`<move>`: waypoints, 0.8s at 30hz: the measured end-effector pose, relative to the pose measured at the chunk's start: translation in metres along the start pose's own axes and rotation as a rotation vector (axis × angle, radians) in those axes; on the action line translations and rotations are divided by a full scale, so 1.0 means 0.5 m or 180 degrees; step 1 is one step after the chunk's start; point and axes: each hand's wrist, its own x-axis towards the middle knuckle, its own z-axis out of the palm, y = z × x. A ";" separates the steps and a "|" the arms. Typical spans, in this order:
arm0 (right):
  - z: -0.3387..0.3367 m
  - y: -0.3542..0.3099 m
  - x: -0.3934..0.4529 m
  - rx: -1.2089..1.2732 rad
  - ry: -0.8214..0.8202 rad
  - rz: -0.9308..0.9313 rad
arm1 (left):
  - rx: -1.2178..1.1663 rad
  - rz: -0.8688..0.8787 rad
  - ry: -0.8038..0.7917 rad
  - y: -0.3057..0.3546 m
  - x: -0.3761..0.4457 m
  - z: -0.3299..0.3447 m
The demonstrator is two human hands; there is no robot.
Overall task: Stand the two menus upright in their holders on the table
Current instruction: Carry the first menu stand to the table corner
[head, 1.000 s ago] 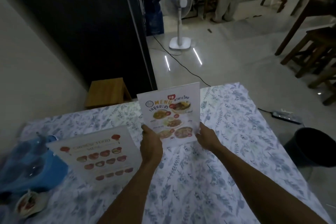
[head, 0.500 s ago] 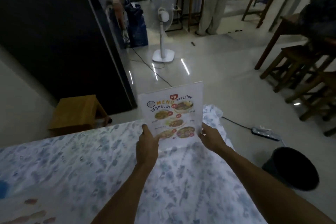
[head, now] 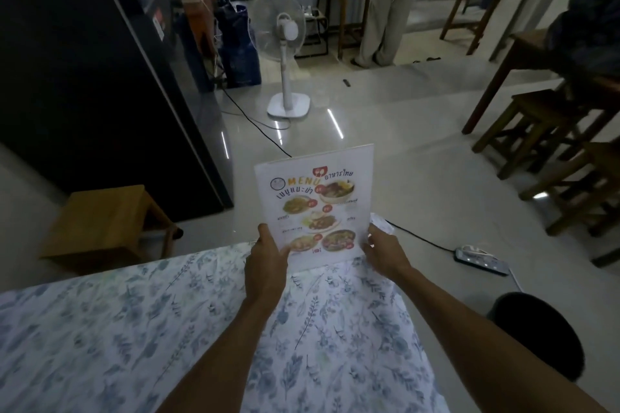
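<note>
The single head-worn wide-angle camera looks forward and down over the table (head: 167,329), close to both forearms, facing the far table edge and the floor (head: 402,151) beyond.

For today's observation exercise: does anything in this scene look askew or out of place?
The menu, held at its lower corners by the left hand and right hand, leans slightly left at the table's far edge. Nothing else stands out.

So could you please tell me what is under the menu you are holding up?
The menu stands at the far edge of the floral tablecloth, gripped by the left hand and right hand. Its bottom edge is blurred, so no holder can be made out.
</note>
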 end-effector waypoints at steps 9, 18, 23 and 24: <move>0.019 0.010 0.027 -0.0166 0.0407 -0.0142 | 0.0093 0.0100 0.0111 0.002 0.024 0.017; 0.012 -0.003 0.032 -0.0053 0.0300 0.0047 | -0.0238 0.0100 -0.0110 -0.017 0.029 0.015; 0.002 -0.010 0.000 0.0079 0.0457 0.0665 | -0.0270 0.0108 -0.0190 -0.039 0.015 -0.014; 0.004 -0.010 -0.014 0.0087 0.0524 0.0722 | -0.0279 0.0094 -0.0203 -0.045 0.005 -0.022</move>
